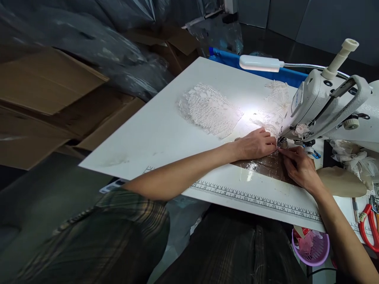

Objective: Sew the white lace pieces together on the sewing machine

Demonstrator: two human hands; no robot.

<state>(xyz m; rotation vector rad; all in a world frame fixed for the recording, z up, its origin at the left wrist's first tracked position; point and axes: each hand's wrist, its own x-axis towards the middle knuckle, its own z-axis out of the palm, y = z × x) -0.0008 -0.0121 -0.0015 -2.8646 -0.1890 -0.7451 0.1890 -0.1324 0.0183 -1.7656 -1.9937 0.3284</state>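
Observation:
Beside the needle area of a white sewing machine [308, 102], both hands meet over a brown taped patch [263, 167] on the white table. My left hand [256, 144] lies with its fingers bent together at the presser foot, next to white lace [274, 106]; what is under its fingertips is hidden. My right hand [300, 165] pinches at the foot from the other side, thumb and index close together, on something too small to make out. A pile of white lace pieces [210, 110] rests on the table, left of the machine.
A lit white lamp [260, 63] hangs over the table [154, 130]. Red-handled scissors [368, 225], white tulle [353, 159] and a beige oval piece [340, 181] are at the right. A purple basket [314, 250] sits below the edge; cardboard boxes [44, 79] stand left.

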